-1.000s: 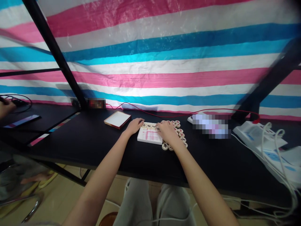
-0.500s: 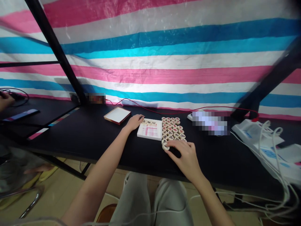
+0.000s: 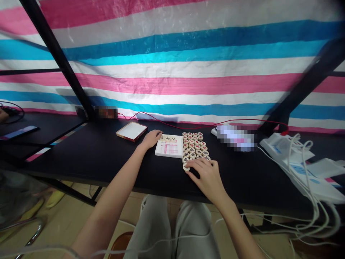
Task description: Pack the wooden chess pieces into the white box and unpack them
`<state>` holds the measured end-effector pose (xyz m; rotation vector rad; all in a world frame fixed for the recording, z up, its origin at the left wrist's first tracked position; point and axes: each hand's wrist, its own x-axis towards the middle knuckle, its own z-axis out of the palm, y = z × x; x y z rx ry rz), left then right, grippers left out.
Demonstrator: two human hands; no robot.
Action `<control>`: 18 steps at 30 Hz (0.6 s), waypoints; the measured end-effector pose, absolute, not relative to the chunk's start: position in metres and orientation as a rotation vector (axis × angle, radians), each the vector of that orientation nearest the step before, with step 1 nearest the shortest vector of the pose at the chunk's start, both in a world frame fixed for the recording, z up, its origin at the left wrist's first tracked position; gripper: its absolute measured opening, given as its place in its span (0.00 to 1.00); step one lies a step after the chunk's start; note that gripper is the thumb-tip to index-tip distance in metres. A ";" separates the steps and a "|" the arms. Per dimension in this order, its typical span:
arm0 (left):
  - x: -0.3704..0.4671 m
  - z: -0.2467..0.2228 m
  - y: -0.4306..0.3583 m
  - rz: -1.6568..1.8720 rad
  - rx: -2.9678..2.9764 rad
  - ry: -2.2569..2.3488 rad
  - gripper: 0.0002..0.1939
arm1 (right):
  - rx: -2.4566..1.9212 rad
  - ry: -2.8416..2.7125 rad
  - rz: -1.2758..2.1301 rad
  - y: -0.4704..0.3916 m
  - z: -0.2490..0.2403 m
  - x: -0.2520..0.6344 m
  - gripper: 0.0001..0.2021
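Beside the far left corner of a shallow white box (image 3: 169,155) is my left hand (image 3: 151,139), its fingers curled against the box's edge. A few xiangqi pieces (image 3: 167,139) lie along the far side inside that box, over pink printed lines. My right hand (image 3: 206,174) pinches the near side of the set, thumb and fingertips on a round xiangqi piece (image 3: 186,167) with a black character. Just beyond it, rows of xiangqi pieces (image 3: 191,142) stand to the right of the box, red characters farther back and black ones nearer. My right fingers partly cover the nearest row.
An open box lid (image 3: 132,131) lies at the back left. Back right is a blurred-out phone-like device (image 3: 237,137); white power strips (image 3: 293,162) with tangled cables lie farther right. A red cable (image 3: 172,126) runs along the back. A phone (image 3: 19,132) rests far left, near another person's hand.
The view has shifted slightly, moving everything a little left. My right hand has drawn slightly back, showing more of the near row; the pinched piece now lies flatter on the table.
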<state>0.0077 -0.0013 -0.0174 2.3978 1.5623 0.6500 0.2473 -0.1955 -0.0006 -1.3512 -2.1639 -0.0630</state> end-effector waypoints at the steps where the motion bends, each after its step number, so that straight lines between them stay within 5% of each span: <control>1: 0.008 -0.018 -0.001 0.651 2.398 1.559 0.20 | -1.352 -2.176 -0.082 -0.195 -0.002 0.248 0.05; 10: 0.006 -0.021 0.001 0.675 2.395 1.542 0.20 | -1.396 -2.139 -0.235 -0.185 0.004 0.240 0.07; 18: 0.007 -0.018 -0.002 0.681 2.391 1.545 0.20 | -1.530 -2.381 -0.424 -0.093 0.015 0.202 0.11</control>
